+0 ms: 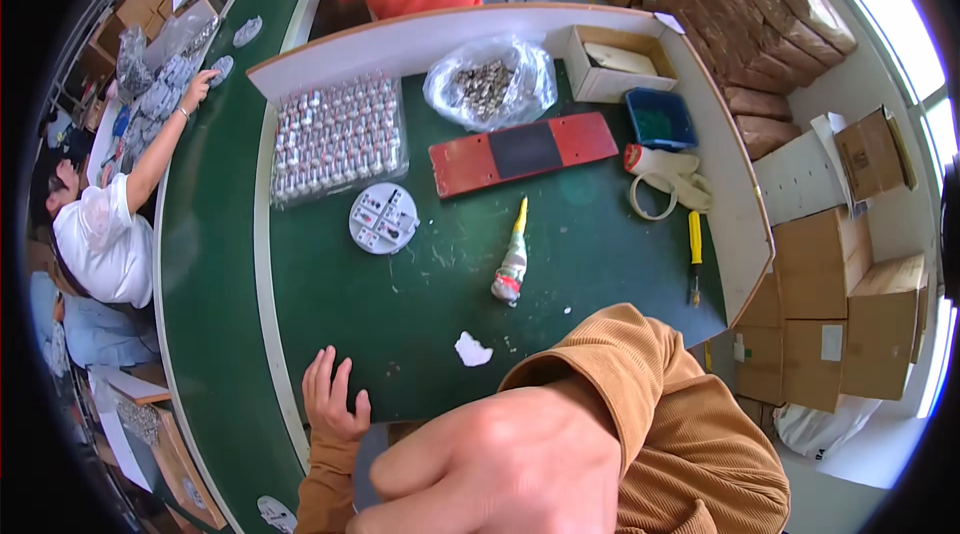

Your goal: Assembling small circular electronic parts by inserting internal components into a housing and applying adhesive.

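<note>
My left hand point(335, 396) lies at the near left edge of the green worktable point(450, 294), fingers apart and holding nothing. Close to the camera, my right hand point(505, 459) is raised with its fingers curled; whatever they hold, if anything, is hidden. A torn white scrap point(473, 350) lies on the table beyond it. Farther in sits a tapered tube with a yellow tip point(512, 259), wrapped in whitish material with a red band. To its left is a round grey-white disc point(384, 219) with divided sections and small parts in it. Neither hand touches these.
At the back are a bagged tray of metal cylinders point(340, 139), a bag of metal parts point(485, 89), a red plate point(525, 154), a blue bin point(660, 119), tape rolls point(655, 196) and a yellow-handled screwdriver point(695, 254). A co-worker point(110, 234) reaches over the conveyor at left.
</note>
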A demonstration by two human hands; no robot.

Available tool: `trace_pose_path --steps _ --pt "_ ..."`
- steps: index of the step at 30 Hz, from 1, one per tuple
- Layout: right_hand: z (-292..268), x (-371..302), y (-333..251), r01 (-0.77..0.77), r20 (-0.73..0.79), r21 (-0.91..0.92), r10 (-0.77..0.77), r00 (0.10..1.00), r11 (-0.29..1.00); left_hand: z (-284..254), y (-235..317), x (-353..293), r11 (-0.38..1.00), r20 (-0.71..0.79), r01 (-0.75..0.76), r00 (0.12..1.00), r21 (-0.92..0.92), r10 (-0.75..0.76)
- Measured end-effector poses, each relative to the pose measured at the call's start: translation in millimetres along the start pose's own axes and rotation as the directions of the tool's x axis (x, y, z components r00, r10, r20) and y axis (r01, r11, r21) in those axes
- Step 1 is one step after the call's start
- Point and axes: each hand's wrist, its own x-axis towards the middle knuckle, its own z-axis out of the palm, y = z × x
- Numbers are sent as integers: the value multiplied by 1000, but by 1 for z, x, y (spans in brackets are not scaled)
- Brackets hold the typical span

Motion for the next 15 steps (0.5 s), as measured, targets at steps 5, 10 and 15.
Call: trace_pose_path --steps 5,10,15 --pt "-11 11 -12 65 6 52 -65 998 997 4 3 11 999 -47 -10 999 -40 8" --pt "-6 30 -14 169 18 37 -170 985 985 1 4 14 999 -48 -4 999 -42 2" --pt "6 64 2 298 56 61 -301 952 953 -4 5 13 995 -87 21 996 -100 -30"
